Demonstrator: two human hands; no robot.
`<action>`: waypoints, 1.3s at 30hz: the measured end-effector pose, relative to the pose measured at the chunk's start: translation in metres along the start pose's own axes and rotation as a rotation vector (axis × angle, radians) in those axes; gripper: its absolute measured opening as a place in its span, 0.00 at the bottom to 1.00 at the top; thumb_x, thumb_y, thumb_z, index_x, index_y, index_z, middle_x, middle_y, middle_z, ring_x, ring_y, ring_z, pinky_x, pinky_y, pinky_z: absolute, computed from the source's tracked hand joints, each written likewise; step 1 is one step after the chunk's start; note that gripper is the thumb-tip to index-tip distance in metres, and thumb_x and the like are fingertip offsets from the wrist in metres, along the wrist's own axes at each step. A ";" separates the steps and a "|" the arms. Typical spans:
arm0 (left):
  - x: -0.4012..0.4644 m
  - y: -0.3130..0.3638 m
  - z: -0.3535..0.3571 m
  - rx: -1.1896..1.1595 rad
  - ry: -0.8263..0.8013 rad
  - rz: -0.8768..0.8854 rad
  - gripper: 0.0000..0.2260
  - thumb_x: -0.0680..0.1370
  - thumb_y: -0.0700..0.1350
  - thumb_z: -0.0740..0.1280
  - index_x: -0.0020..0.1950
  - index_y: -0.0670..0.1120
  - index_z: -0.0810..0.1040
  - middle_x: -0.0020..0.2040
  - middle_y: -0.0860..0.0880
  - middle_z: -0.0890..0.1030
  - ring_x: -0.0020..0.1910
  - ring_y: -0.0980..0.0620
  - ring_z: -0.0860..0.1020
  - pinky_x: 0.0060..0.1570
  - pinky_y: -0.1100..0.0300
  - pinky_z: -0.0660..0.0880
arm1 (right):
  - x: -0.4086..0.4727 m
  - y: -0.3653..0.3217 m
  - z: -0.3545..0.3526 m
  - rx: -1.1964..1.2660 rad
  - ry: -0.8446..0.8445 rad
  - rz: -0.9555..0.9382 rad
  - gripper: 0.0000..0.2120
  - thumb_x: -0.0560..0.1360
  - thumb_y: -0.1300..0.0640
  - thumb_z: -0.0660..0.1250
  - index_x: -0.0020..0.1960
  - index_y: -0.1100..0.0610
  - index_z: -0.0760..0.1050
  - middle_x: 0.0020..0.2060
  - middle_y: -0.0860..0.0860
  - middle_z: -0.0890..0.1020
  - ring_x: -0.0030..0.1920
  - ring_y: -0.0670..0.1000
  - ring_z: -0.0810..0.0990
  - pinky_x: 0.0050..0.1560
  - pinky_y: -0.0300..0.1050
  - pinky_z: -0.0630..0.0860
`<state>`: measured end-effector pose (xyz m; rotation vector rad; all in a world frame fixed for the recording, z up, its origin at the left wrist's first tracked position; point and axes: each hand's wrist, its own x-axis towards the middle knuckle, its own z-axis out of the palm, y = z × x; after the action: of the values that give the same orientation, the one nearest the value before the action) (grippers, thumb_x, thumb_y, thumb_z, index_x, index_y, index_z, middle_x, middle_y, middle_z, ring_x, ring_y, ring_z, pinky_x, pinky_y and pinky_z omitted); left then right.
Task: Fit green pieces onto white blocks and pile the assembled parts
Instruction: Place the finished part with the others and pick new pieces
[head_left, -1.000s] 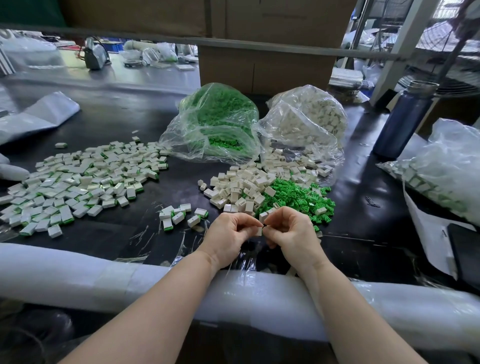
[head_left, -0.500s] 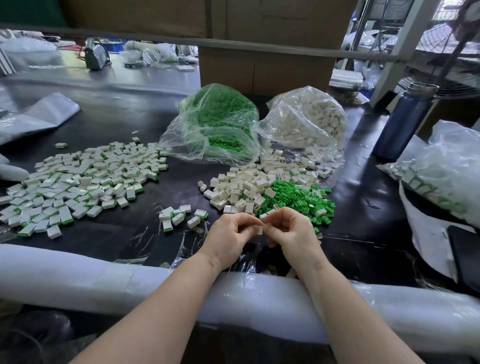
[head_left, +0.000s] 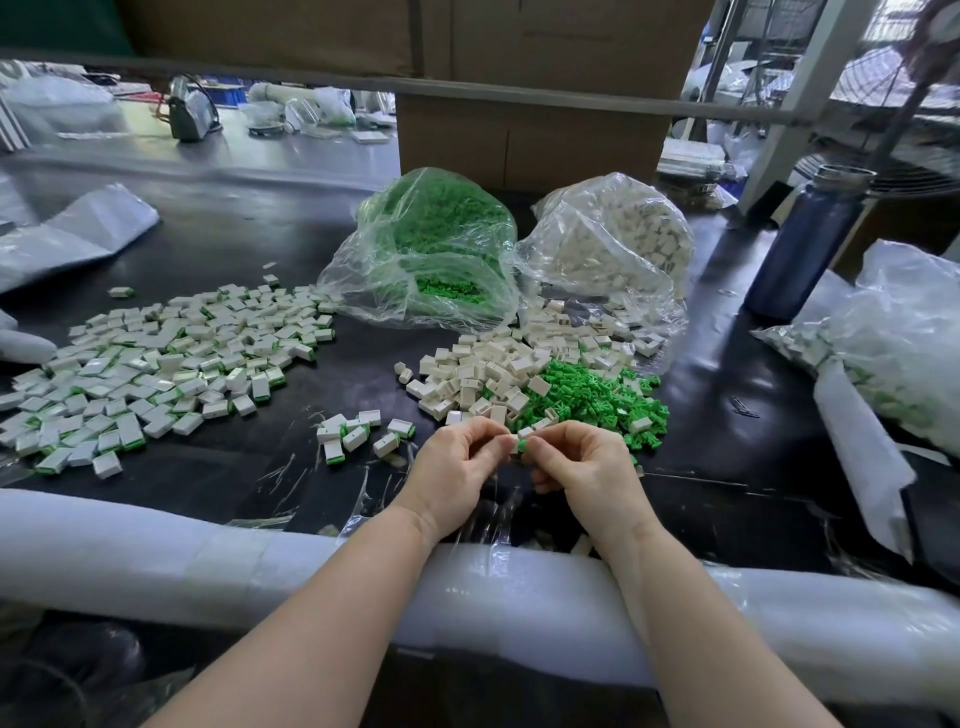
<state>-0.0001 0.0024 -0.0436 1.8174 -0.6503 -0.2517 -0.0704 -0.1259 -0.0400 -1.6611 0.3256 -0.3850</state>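
From the head camera we can read no writing or brand on any part. Our left hand (head_left: 457, 467) and right hand (head_left: 582, 462) meet just above the black table (head_left: 727, 415), fingers curled, pinching one white block (head_left: 515, 442) with a green piece (head_left: 522, 445) at its end between them. Just beyond lie loose white blocks (head_left: 483, 374) and green pieces (head_left: 592, 389); the assembled parts (head_left: 156, 364) spread well to the left, a few more (head_left: 358, 431) near the left hand.
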 end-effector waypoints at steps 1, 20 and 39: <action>0.000 0.000 0.000 -0.025 -0.003 -0.011 0.04 0.77 0.42 0.66 0.43 0.49 0.78 0.39 0.49 0.80 0.40 0.53 0.76 0.46 0.62 0.74 | 0.000 0.001 0.001 -0.015 0.004 -0.001 0.06 0.74 0.65 0.68 0.39 0.58 0.79 0.30 0.52 0.80 0.28 0.42 0.77 0.31 0.35 0.76; -0.001 -0.001 -0.001 0.142 -0.089 -0.065 0.05 0.77 0.44 0.66 0.42 0.49 0.79 0.37 0.51 0.79 0.39 0.54 0.74 0.51 0.53 0.74 | 0.000 0.001 0.001 -0.316 -0.047 -0.036 0.13 0.74 0.63 0.67 0.32 0.53 0.74 0.25 0.47 0.75 0.27 0.44 0.72 0.33 0.42 0.73; 0.000 -0.003 0.003 0.107 0.002 0.009 0.03 0.76 0.43 0.67 0.47 0.50 0.80 0.41 0.55 0.80 0.45 0.56 0.78 0.48 0.71 0.72 | 0.002 0.003 0.000 0.038 0.018 0.000 0.07 0.73 0.68 0.68 0.39 0.58 0.79 0.27 0.49 0.80 0.27 0.43 0.77 0.29 0.35 0.76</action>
<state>-0.0005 0.0003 -0.0478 1.9163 -0.6811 -0.2129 -0.0691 -0.1273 -0.0425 -1.6211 0.3301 -0.4041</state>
